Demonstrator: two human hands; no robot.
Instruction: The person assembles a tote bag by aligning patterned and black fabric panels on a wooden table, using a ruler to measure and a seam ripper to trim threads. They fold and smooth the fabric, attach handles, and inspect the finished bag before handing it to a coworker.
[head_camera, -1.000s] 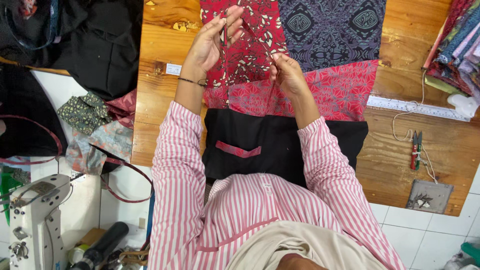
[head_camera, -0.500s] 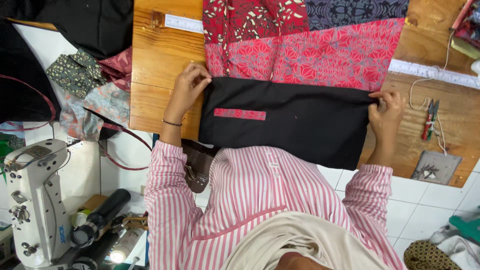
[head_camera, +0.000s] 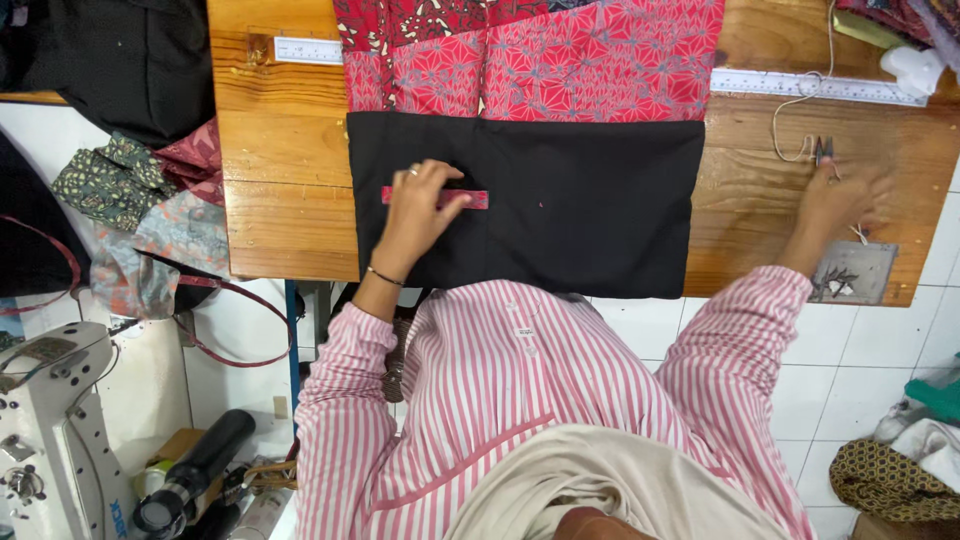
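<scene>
Left hand (head_camera: 418, 215) flat on black cloth (head_camera: 560, 210), fingers (head_camera: 440, 185) spread & loosely bent over a narrow red strip (head_camera: 470, 199) set into the cloth; pressing, not gripping. Bracelet at left wrist. Right hand (head_camera: 838, 208) out to the right over bare desk (head_camera: 280, 170), blurred; fingers near small snips (head_camera: 824, 151) w/ cord attached, contact & open/closed state cannot be told. Black cloth laid flat at desk centre, lower edge at front desk edge, upper edge meeting red patterned fabric (head_camera: 590, 60), which runs up out of frame. Darker red print panel (head_camera: 420, 25) at top left of that fabric. White ruler (head_camera: 815, 87) along rear of desk on right, partly under the fabric; second ruler end (head_camera: 308, 50) showing left of fabric. Small grey metal plate (head_camera: 855, 272) at front right desk corner, just below right hand. Cord (head_camera: 800, 100) looping from ruler area down to snips. Left of desk: pile of printed fabric scraps (head_camera: 130, 200), dark cloth (head_camera: 110, 60) above it. Sewing machine (head_camera: 50, 420) bottom left, black cylinder (head_camera: 195, 470) beside it. Striped pink & white shirt sleeves on both arms. White tiled floor (head_camera: 900, 400) right, w/ more fabric bundles (head_camera: 890, 480) at bottom right.
</scene>
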